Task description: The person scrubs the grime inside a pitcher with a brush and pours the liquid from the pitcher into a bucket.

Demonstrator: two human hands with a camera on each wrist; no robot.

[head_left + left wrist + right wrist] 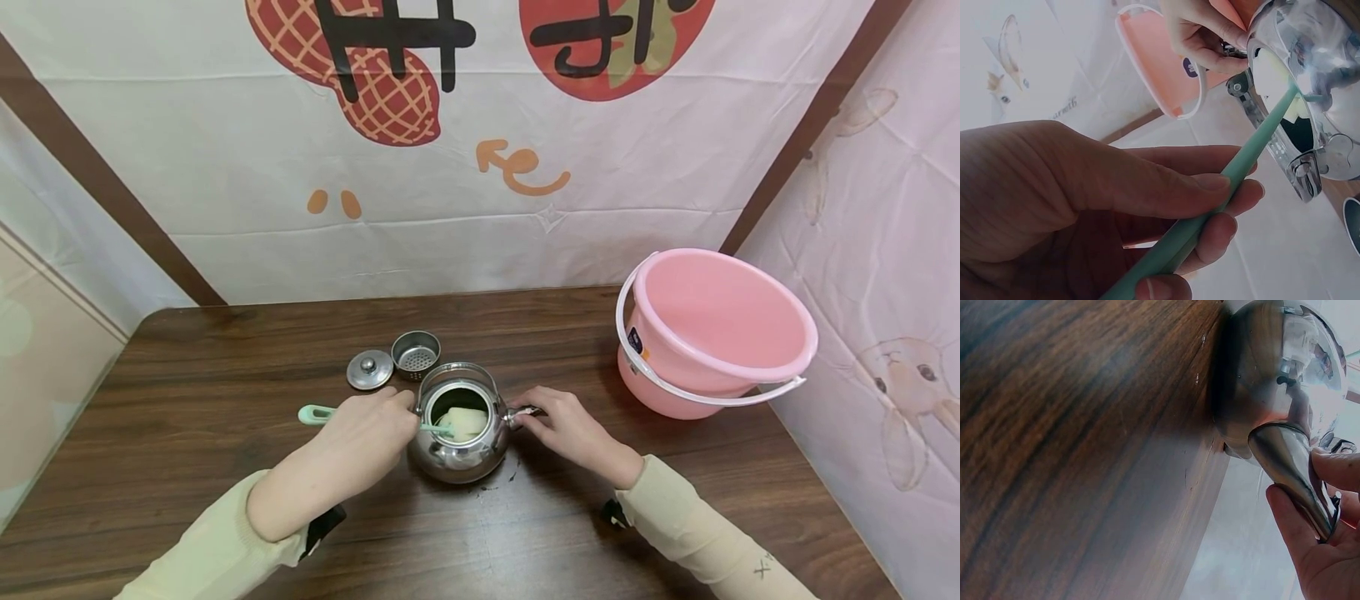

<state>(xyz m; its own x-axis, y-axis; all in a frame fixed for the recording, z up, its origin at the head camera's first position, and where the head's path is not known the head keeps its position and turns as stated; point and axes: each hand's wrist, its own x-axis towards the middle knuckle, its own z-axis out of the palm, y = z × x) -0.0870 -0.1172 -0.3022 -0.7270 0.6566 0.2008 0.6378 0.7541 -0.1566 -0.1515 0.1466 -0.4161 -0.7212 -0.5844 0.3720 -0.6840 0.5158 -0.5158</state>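
Note:
My left hand (367,437) grips a light-green-handled sponge brush (1250,150), thumb against the fingers. Its handle end (315,414) sticks out on the left of the hand. The pale yellow sponge head (463,423) sits inside the mouth of a shiny metal teapot (461,468), partly hidden by the rim. On the teapot's right side, my right hand (564,423) pinches the spout (1285,459) between thumb and fingers. The teapot stands on the table, its bail handle (459,367) leaning to the far side.
Behind the teapot to the left lie a metal lid (370,369) with a knob and a perforated strainer cup (416,354). A pink bucket (690,367) with a white handle stands at the right. Dark specks (513,477) mark the wooden table beside the teapot. Printed cloth hangs behind.

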